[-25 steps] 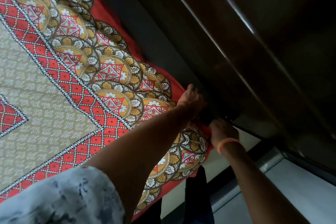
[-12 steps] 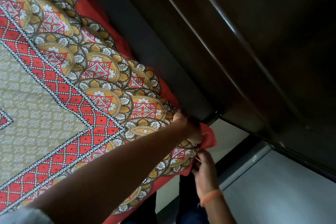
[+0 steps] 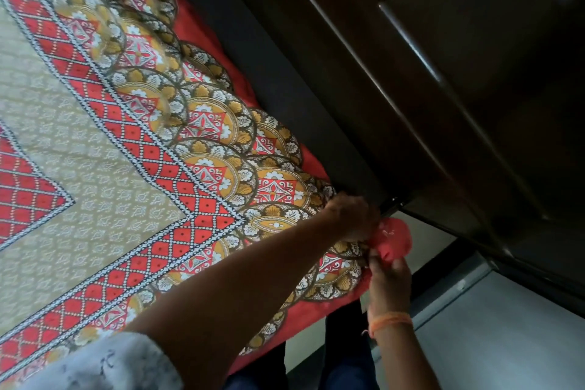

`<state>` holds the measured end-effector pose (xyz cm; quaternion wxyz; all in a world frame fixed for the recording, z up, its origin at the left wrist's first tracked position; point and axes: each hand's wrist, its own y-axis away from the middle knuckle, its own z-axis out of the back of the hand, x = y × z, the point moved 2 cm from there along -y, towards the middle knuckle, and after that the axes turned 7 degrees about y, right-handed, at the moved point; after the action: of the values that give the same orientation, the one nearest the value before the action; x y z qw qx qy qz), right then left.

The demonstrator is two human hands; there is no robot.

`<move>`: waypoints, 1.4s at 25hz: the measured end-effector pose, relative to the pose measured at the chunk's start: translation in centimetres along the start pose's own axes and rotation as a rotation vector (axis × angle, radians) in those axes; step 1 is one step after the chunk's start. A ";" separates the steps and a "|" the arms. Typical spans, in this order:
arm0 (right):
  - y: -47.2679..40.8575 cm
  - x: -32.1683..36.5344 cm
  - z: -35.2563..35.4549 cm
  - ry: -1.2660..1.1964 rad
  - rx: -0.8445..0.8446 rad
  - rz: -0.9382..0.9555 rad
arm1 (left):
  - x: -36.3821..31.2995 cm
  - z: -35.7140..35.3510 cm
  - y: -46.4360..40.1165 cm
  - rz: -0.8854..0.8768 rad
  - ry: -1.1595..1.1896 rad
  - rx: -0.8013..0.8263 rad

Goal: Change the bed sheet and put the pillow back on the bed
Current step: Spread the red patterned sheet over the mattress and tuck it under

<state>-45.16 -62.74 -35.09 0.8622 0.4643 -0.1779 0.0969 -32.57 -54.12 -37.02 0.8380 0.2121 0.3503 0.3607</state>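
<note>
Head view: printed bed sheet (image 3: 133, 168), light, limp cotton; left hand (image 3: 351, 215) and right hand (image 3: 387, 279) both pinch its red corner (image 3: 394, 239), likely the best hold.

One bed sheet (image 3: 104, 149) — two hands: left (image 3: 351, 215), right (image 3: 391, 275) — one orange wristband (image 3: 391, 323), one wardrobe (image 3: 443, 73).

The dark wooden wardrobe (image 3: 459, 98) stands close on the right of the red patterned bed sheet (image 3: 190, 174), leaving a narrow dark gap (image 3: 269, 51); the pale floor (image 3: 506, 342) near right is free.
</note>
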 end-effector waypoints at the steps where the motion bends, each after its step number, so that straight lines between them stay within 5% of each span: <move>1: -0.1 1.0 0.6 0.037 -0.010 -0.002 | -0.2 0.5 0.5 -0.018 0.058 -0.064; 6: -0.6 9.7 -0.8 0.235 0.052 0.228 | -0.1 3.3 4.8 -0.012 0.316 -0.577; 8: 0.6 12.7 -3.2 0.295 0.247 0.309 | 0.7 3.8 7.6 0.238 0.363 -0.833; 10: 2.5 13.5 -5.6 0.520 0.381 0.396 | 2.3 2.9 11.7 0.678 0.494 -1.002; 13: 4.0 12.6 -8.0 0.924 0.411 0.519 | 3.0 -3.9 17.9 1.198 0.823 -0.997; 17: 5.1 12.5 -9.6 1.143 0.295 0.679 | -0.5 -10.5 21.6 1.367 0.953 -1.119; 20: 7.2 11.7 -9.4 1.205 0.222 0.981 | -2.0 -11.7 21.3 1.407 0.953 -1.217; 22: 8.0 11.3 -9.1 1.313 0.247 1.158 | -3.2 -11.3 20.8 1.589 1.005 -1.230; 24: 8.1 10.7 -8.0 1.500 0.326 1.313 | -5.2 -11.0 20.3 1.878 1.340 -1.233; 27: 8.7 11.7 -6.9 1.755 0.491 1.444 | -8.2 -10.8 18.4 2.275 2.161 -1.346; 28: 7.8 12.4 -6.8 1.800 0.564 1.483 | -8.8 -10.7 17.1 2.240 2.465 -1.507; 30: 7.0 13.9 -6.5 2.008 0.619 1.666 | -9.6 -10.8 13.8 1.721 2.879 -2.045; 32: 6.9 15.0 -6.4 2.098 0.727 1.776 | -10.6 -10.4 11.5 1.416 2.984 -2.098; 35: 7.5 16.6 -6.4 2.170 0.806 1.823 | -11.7 -8.3 9.9 1.493 3.024 -2.092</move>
<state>-31.03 -53.28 -26.02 0.0283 0.0993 0.3552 0.9291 -49.06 -55.64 -31.40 0.6031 0.6208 -0.1967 -0.4606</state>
